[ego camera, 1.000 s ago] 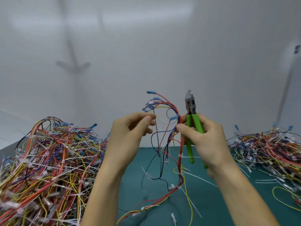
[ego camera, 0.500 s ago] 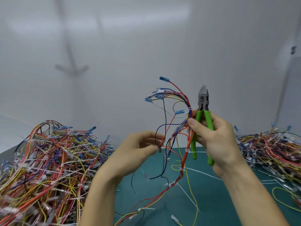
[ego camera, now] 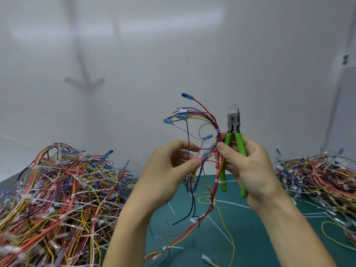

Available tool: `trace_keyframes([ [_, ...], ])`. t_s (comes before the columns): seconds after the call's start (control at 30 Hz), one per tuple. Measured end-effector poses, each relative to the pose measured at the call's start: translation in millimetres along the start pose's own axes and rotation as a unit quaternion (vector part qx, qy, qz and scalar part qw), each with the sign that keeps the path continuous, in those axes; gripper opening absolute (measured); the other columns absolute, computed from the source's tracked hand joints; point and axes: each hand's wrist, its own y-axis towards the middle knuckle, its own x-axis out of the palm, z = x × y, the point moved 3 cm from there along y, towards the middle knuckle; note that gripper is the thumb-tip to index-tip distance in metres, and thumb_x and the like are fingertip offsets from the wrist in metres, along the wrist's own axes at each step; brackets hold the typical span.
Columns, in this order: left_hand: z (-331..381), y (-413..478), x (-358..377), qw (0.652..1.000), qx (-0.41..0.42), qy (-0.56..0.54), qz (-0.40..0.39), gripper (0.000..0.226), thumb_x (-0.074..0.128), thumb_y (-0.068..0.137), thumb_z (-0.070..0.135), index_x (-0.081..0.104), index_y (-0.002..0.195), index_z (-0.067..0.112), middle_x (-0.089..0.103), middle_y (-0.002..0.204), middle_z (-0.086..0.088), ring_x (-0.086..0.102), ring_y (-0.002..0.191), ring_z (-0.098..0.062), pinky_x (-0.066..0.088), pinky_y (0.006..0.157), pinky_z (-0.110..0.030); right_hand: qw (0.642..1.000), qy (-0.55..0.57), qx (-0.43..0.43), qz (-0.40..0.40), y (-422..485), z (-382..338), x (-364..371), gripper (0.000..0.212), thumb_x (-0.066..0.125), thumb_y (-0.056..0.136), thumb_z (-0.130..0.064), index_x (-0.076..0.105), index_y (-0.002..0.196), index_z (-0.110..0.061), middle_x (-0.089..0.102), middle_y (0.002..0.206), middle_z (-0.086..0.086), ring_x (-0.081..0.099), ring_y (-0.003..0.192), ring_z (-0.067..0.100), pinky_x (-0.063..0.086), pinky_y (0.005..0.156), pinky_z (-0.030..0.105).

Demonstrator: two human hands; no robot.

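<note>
A wire harness [ego camera: 209, 120] of red, blue and yellow wires with blue terminals stands up in front of me and trails down to the green mat. White cable ties bind it at intervals. My right hand [ego camera: 248, 166] grips green-handled cutters [ego camera: 234, 122], jaws pointing up, and its thumb pinches the harness against the handles. My left hand [ego camera: 169, 170] is just left of the bundle, its thumb and fingertips pinching loose wires of the harness.
A big heap of tied wire harnesses [ego camera: 57, 199] fills the left of the green mat [ego camera: 260, 237]. A second heap [ego camera: 317, 176] lies at the right. Cut white cable ties are scattered on the mat. A white wall stands behind.
Both hands and the harness rose slightly from half a second ago. My left hand dropped from the top of the bundle, then came back up to the loose wires.
</note>
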Motion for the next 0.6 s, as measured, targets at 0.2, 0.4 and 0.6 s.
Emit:
trace_keyframes([
  [0.2, 1, -2, -5, 1.000, 0.012, -0.013, 0.015, 0.016, 0.063, 0.093, 0.013, 0.068, 0.105, 0.023, 0.075, 0.086, 0.001, 0.071, 0.077, -0.008, 0.053, 0.068, -0.015, 0.999, -0.029, -0.018, 0.010, 1, -3, 0, 0.010, 0.066, 0.092, -0.012, 0.072, 0.092, -0.020, 0.075, 0.086, 0.002, 0.070, 0.080, 0.013, 0.057, 0.076, 0.030],
  [0.4, 4, -4, -8, 0.998, 0.009, -0.006, 0.061, 0.035, 0.066, 0.090, 0.009, 0.051, 0.110, 0.032, 0.067, 0.105, 0.004, 0.073, 0.077, -0.016, 0.060, 0.073, -0.033, 1.000, 0.003, 0.003, -0.008, 0, -2, 0, 0.011, 0.064, 0.092, -0.012, 0.072, 0.096, -0.018, 0.072, 0.083, 0.000, 0.068, 0.076, 0.011, 0.054, 0.072, 0.031],
  [0.6, 15, -8, -8, 0.946, 0.165, 0.213, 0.182, 0.036, 0.077, 0.080, 0.017, 0.051, 0.099, 0.033, 0.044, 0.100, 0.013, 0.051, 0.088, -0.003, 0.040, 0.073, -0.007, 1.000, 0.007, 0.019, 0.010, 1, 1, -1, 0.012, 0.062, 0.095, -0.011, 0.072, 0.096, -0.019, 0.070, 0.080, -0.001, 0.065, 0.075, 0.014, 0.053, 0.073, 0.035],
])
